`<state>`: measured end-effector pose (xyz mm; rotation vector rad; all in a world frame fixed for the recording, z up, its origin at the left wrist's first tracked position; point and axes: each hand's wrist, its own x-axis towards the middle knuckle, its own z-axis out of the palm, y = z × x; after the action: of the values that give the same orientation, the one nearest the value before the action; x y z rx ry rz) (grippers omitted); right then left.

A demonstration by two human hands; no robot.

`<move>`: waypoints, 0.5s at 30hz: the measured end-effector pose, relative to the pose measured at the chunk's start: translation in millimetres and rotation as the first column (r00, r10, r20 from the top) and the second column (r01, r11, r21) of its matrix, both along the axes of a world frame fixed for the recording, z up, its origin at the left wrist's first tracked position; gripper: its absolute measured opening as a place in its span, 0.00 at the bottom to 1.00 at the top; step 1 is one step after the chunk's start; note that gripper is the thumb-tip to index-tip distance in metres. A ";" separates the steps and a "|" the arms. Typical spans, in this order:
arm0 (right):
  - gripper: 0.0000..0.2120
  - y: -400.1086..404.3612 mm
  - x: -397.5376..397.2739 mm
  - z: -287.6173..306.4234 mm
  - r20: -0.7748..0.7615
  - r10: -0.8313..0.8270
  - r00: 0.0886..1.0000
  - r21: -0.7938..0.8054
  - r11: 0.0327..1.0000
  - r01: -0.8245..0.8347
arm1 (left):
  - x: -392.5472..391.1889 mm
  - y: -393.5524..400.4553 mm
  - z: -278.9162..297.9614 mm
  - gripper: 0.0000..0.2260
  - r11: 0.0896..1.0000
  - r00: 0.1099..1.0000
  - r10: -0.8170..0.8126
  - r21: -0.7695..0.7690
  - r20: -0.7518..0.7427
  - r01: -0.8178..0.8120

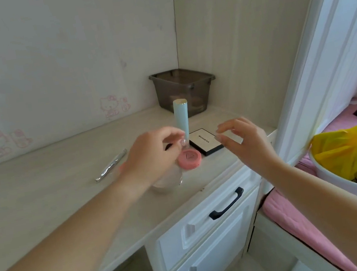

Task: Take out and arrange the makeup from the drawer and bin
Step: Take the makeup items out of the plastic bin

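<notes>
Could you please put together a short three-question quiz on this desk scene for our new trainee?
1. True or false: the top drawer is shut.
2. Which hand holds the pale blue tube?
3. The pink compact lies: A) inside the brown bin, B) on the desk, C) on the white palette.

Key: 1 true. 2 the left hand; the right hand is open, holding nothing. 3 B.
</notes>
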<state>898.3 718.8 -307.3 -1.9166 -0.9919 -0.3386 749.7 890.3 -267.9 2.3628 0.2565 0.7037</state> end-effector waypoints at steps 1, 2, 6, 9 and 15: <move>0.04 6.7 4.7 9.3 -0.015 -0.002 1.000 0.014 1.000 0.002 | 9.9 7.8 9.0 0.08 1.000 1.000 0.007 -0.030 0.017 -0.006; 0.02 13.3 9.8 17.9 -0.046 -0.010 0.999 0.028 1.000 0.011 | 20.0 16.2 17.2 0.07 0.998 0.999 0.012 -0.056 0.035 -0.010; 0.04 49.2 54.1 47.3 -0.221 -0.072 0.973 0.060 0.994 0.088 | 78.2 61.5 47.1 0.05 0.995 0.996 0.054 -0.092 0.071 -0.048; 0.09 81.4 101.5 55.7 -0.383 -0.146 0.912 0.044 0.983 0.176 | 120.1 98.2 60.3 0.06 0.989 0.992 0.114 -0.103 0.052 -0.109; 0.19 155.4 189.7 62.5 -0.899 0.012 0.437 0.099 0.979 0.176 | 215.4 163.3 60.5 0.11 0.890 0.982 0.135 -0.418 -0.135 -0.180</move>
<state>1088.0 874.2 -244.8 -1.5992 -0.1048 0.5364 965.1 1053.6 -207.3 1.9683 0.5928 0.5334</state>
